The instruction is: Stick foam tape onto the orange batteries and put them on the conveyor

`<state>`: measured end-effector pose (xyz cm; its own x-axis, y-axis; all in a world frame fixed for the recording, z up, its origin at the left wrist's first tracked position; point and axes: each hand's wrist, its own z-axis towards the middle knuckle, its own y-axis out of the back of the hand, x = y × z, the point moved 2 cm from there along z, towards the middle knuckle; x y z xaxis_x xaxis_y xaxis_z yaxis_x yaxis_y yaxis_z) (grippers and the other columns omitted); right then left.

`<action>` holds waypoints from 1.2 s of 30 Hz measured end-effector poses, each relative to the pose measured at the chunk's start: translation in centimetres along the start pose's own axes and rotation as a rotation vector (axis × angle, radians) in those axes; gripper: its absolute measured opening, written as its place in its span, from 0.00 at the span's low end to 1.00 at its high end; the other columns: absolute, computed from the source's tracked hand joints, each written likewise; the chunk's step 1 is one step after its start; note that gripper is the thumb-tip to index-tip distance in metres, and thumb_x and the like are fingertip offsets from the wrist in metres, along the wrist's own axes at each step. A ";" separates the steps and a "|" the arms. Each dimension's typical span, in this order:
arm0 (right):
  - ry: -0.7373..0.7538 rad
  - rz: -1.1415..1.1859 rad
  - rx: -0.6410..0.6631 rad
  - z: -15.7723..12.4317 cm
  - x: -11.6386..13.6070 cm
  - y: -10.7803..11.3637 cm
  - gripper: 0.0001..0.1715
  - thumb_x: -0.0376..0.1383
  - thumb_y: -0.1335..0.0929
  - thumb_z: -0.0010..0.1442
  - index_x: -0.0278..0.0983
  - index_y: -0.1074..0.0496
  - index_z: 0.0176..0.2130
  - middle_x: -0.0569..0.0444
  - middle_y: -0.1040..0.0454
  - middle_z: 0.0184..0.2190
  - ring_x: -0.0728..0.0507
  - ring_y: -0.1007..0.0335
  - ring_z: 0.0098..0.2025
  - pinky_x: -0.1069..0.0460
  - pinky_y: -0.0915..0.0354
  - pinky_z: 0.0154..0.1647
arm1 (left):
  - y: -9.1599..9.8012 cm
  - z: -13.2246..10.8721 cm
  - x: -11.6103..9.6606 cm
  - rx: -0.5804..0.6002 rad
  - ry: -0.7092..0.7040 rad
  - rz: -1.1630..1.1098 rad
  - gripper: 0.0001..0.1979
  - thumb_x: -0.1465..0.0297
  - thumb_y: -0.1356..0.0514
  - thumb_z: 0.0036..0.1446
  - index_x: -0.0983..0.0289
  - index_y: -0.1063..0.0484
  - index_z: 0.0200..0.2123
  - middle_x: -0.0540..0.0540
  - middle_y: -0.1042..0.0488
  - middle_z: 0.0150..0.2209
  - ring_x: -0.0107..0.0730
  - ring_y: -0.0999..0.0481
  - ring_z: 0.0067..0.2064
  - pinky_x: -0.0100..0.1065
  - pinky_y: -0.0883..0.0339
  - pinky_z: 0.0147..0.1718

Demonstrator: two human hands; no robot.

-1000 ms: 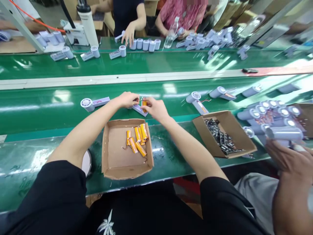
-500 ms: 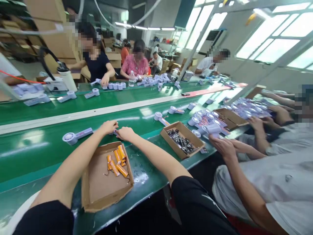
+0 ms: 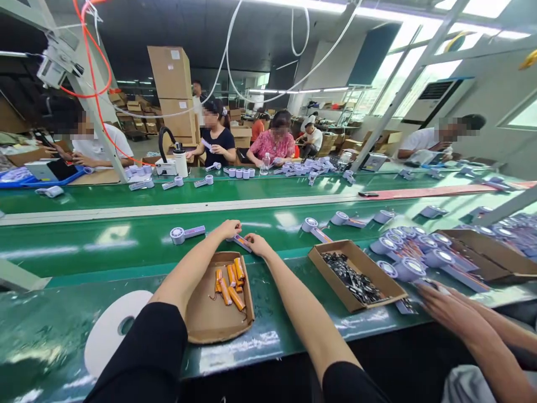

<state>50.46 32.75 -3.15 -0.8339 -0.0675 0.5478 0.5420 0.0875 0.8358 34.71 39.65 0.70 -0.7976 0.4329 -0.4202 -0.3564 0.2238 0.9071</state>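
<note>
My left hand (image 3: pixel 229 229) and my right hand (image 3: pixel 257 244) meet over a lilac handle part (image 3: pixel 242 242) that lies on the green belt (image 3: pixel 104 246). An orange battery sits in that handle. Both hands are closed on it, fingers pinched at its two ends. Just below them stands a shallow cardboard tray (image 3: pixel 210 322) with several orange batteries (image 3: pixel 229 282) and thin wires. A lilac fan unit (image 3: pixel 187 233) rests on the belt to the left of my left hand.
A cardboard box of dark small parts (image 3: pixel 354 277) stands to the right, with many lilac fan units (image 3: pixel 413 252) beyond it. A neighbour's hands (image 3: pixel 451 310) work at lower right. A white tape roll (image 3: pixel 113 330) lies at lower left. People sit across the far belt.
My head has lifted, so the far side of the line and the room come into view. My hands stay together on the handle part on the belt.
</note>
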 end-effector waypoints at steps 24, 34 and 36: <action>0.521 0.430 0.082 -19.8 6.5 3.4 0.15 0.46 0.29 0.74 0.40 0.15 0.48 0.48 0.12 0.42 0.43 0.17 0.37 0.51 0.24 0.36 | 2.8 -48.6 8.2 -0.064 0.203 0.310 0.38 0.62 0.21 0.45 0.54 0.22 0.61 0.64 0.23 0.67 0.67 0.29 0.71 0.60 0.27 0.67; 0.695 0.670 0.714 -26.1 14.6 -5.3 0.19 0.42 0.31 0.77 0.36 0.15 0.39 0.55 0.17 0.26 0.49 0.24 0.27 0.56 0.34 0.33 | 3.5 -41.3 0.9 -0.620 -0.141 0.337 0.35 0.72 0.28 0.59 0.52 0.36 0.66 0.62 0.23 0.59 0.61 0.31 0.71 0.61 0.33 0.69; 0.627 0.609 0.605 -26.0 14.4 -5.6 0.15 0.44 0.27 0.74 0.36 0.15 0.40 0.55 0.17 0.27 0.49 0.24 0.27 0.55 0.35 0.32 | 3.4 -41.0 1.2 -0.684 -0.117 0.343 0.37 0.72 0.27 0.57 0.52 0.35 0.67 0.62 0.23 0.59 0.61 0.31 0.70 0.61 0.33 0.68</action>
<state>38.13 5.48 0.96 -0.1426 -0.3309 0.9328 0.5640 0.7473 0.3513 12.59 5.07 4.29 -0.8747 0.4782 -0.0785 -0.3505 -0.5124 0.7839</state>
